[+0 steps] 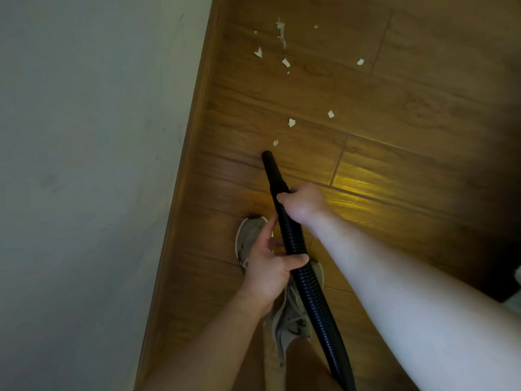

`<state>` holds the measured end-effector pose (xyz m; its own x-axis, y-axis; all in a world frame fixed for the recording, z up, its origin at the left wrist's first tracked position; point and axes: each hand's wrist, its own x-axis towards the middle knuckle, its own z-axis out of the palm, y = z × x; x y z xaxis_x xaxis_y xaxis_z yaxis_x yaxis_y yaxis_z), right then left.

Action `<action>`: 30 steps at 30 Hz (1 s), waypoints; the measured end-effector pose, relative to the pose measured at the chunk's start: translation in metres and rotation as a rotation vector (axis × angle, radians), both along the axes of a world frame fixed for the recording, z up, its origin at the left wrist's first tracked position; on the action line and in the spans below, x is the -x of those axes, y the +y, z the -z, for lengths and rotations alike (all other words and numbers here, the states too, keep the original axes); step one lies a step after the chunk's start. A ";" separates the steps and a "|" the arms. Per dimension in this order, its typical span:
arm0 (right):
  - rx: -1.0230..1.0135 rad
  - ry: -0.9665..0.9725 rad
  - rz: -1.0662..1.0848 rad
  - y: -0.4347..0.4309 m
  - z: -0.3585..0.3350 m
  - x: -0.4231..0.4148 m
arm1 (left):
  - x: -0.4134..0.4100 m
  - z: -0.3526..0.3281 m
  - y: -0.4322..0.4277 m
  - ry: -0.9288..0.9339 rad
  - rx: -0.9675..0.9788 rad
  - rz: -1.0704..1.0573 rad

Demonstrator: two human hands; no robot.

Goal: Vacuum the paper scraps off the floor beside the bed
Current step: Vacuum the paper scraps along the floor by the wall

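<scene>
Closest to me, the black ribbed vacuum hose (315, 300) comes up from the bottom edge, where it is cut off, and crosses over my grey shoe (248, 238), which my arm and the hose partly hide. My left hand (267, 269) holds the hose low down: the thumb lies across the top of it and the fingers (272, 225) curl round its left side, though I cannot tell how tightly they close underneath. Just ahead, my right hand (303, 203) grips it where the ribs give way to the smooth nozzle (272, 170), fingers wrapped fully round it. The nozzle slants down and forward, its tip at the wooden floor (394, 193). Just beyond the tip lies the nearest paper scrap (275, 142), apart from it. Two more scraps (291, 122) sit a little farther on, and a looser scatter of torn bits (285, 62) lies well ahead, including one long shredded strip (281, 32). A pale surface (84, 165) fills my left side; I cannot tell whether it is bed or wall. At the right edge a dark shape (504, 280) is cut off and too dim to make out.
</scene>
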<state>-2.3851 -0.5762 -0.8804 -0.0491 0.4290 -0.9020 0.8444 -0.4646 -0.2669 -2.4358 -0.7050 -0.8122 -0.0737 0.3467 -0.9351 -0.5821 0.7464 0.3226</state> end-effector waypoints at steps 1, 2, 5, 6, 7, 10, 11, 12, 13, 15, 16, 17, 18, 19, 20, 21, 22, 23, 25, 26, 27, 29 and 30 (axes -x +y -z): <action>-0.012 -0.015 -0.004 0.003 -0.001 -0.002 | -0.002 0.000 0.003 -0.004 -0.002 -0.004; -0.022 -0.024 -0.009 0.007 -0.002 -0.004 | -0.005 0.000 0.007 -0.007 -0.004 -0.013; -0.040 -0.028 0.012 0.015 -0.004 -0.008 | -0.010 0.000 0.016 -0.025 -0.026 -0.028; -0.043 -0.029 0.022 0.018 -0.004 -0.010 | -0.011 0.000 0.020 -0.032 -0.031 -0.031; -0.046 -0.032 0.027 0.021 -0.004 -0.011 | -0.012 0.000 0.023 -0.036 -0.034 -0.034; -0.055 -0.035 0.032 0.031 -0.005 -0.015 | -0.014 0.000 0.033 -0.042 -0.039 -0.039; -0.055 -0.034 0.039 0.035 -0.005 -0.016 | -0.015 0.000 0.036 -0.042 -0.042 -0.035; -0.056 -0.034 0.048 0.038 -0.006 -0.018 | -0.016 -0.001 0.040 -0.041 -0.044 -0.029; -0.059 -0.032 0.054 0.041 -0.006 -0.020 | -0.017 -0.001 0.043 -0.041 -0.046 -0.022; -0.065 -0.025 0.058 0.046 -0.006 -0.023 | -0.020 -0.002 0.050 -0.041 -0.045 -0.017; -0.069 -0.025 0.061 0.049 -0.007 -0.025 | -0.022 -0.002 0.053 -0.042 -0.045 -0.017; -0.073 -0.026 0.060 0.051 -0.007 -0.026 | -0.024 -0.002 0.056 -0.043 -0.046 -0.015; -0.076 -0.026 0.054 0.054 -0.007 -0.028 | -0.025 -0.002 0.059 -0.043 -0.049 -0.013; -0.077 -0.025 0.049 0.058 -0.007 -0.028 | -0.025 -0.002 0.062 -0.043 -0.052 -0.014; -0.079 -0.024 0.045 0.061 -0.007 -0.029 | -0.026 -0.001 0.065 -0.042 -0.054 -0.017; -0.083 -0.023 0.040 0.064 -0.007 -0.029 | -0.026 -0.001 0.067 -0.042 -0.054 -0.022; -0.088 -0.023 0.030 0.068 -0.008 -0.028 | -0.027 -0.001 0.070 -0.043 -0.052 -0.029; -0.089 -0.023 0.022 0.072 -0.008 -0.028 | -0.027 0.000 0.074 -0.043 -0.049 -0.034; -0.079 -0.016 0.023 0.079 -0.008 -0.029 | -0.028 0.000 0.081 -0.038 -0.045 -0.032; -0.070 -0.011 0.030 0.082 -0.008 -0.029 | -0.029 0.000 0.084 -0.033 -0.044 -0.028; -0.062 -0.007 0.037 0.085 -0.007 -0.030 | -0.030 0.001 0.087 -0.029 -0.041 -0.025; -0.055 -0.003 0.039 0.089 -0.006 -0.033 | -0.032 0.000 0.092 -0.026 -0.034 -0.020; -0.055 -0.003 0.037 0.090 -0.005 -0.034 | -0.033 0.000 0.094 -0.028 -0.030 -0.018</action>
